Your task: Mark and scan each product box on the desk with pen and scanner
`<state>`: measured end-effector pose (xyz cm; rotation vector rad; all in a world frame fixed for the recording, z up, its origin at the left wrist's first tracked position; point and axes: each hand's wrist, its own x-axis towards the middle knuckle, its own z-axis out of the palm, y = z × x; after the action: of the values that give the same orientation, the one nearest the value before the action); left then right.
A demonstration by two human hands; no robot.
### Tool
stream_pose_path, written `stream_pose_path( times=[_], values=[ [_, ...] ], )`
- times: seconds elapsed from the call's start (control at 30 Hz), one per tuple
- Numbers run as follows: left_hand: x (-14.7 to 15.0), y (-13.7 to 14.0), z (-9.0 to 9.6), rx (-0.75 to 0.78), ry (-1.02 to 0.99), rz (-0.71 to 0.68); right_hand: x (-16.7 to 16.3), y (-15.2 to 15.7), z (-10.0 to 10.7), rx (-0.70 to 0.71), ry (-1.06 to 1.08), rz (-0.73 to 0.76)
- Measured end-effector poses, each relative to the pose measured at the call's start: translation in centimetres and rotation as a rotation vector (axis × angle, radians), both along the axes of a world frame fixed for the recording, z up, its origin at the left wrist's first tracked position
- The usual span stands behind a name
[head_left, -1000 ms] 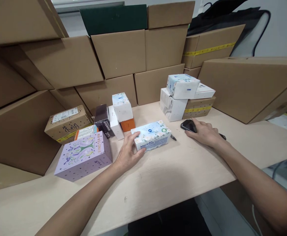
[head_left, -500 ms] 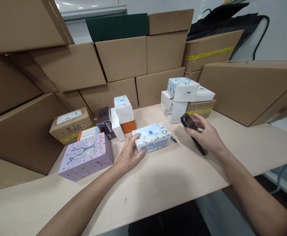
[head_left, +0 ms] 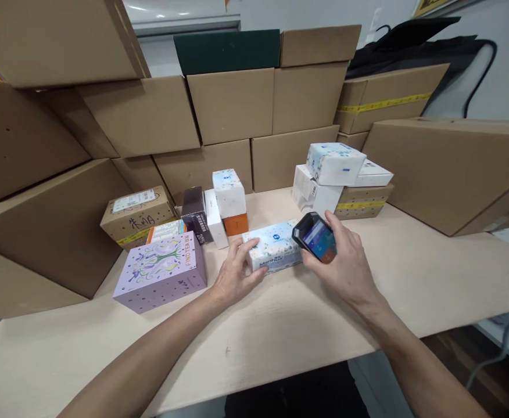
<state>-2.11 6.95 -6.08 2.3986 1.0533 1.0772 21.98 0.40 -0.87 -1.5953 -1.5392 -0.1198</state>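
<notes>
A white-and-blue tissue pack (head_left: 276, 247) with "Manhua" lettering lies on the table, and my left hand (head_left: 239, 267) grips its left end, thumb along the front and fingers over the top. My right hand (head_left: 346, 261) is closed around a black handheld scanner (head_left: 318, 238) whose lit screen faces up toward me. The scanner is held over the right end of the pack and hides that corner. Left of my left hand sits a purple FINDTEA box (head_left: 162, 270).
Behind the pack, another tissue pack (head_left: 229, 194) rests on an orange box (head_left: 236, 223), beside white and dark slim boxes. At the back right, a tissue pack (head_left: 335, 162) tops white and brown boxes. Large cardboard cartons (head_left: 232, 107) wall the rear and sides of the table (head_left: 280, 331).
My right hand has brought the scanner left to the tissue pack and turned it so its lit screen shows. My left hand keeps its grip on the pack. The view has shifted slightly.
</notes>
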Motion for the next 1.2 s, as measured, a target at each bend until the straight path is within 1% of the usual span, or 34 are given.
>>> stream_pose_path(
  times=[0.23, 0.4, 0.57, 0.87, 0.97, 1.07, 1.2],
  values=[
    [0.0, -0.1, 0.0, 0.033, -0.017, -0.029, 0.0, 0.1, -0.2, -0.014, 0.010, -0.009],
    [0.0, -0.2, 0.1, 0.016, -0.005, -0.013, 0.0, 0.1, -0.1, 0.010, 0.010, 0.012],
    [0.0, -0.2, 0.0, 0.005, 0.008, -0.001, 0.3, 0.2, -0.6, 0.042, 0.013, 0.008],
    [-0.1, -0.1, -0.1, 0.029, 0.006, -0.015, 0.6, 0.1, -0.7, 0.028, 0.059, -0.013],
    [-0.2, 0.0, -0.1, 0.028, 0.006, -0.015, 0.9, 0.0, -0.7, 0.016, 0.107, -0.016],
    [-0.2, 0.0, 0.0, 0.020, 0.022, -0.009, 1.6, 0.1, -0.7, -0.013, 0.201, -0.028],
    [-0.2, 0.0, 0.1, 0.025, 0.026, -0.010, 3.5, 0.1, -0.4, -0.006, 0.311, -0.130]
  ],
)
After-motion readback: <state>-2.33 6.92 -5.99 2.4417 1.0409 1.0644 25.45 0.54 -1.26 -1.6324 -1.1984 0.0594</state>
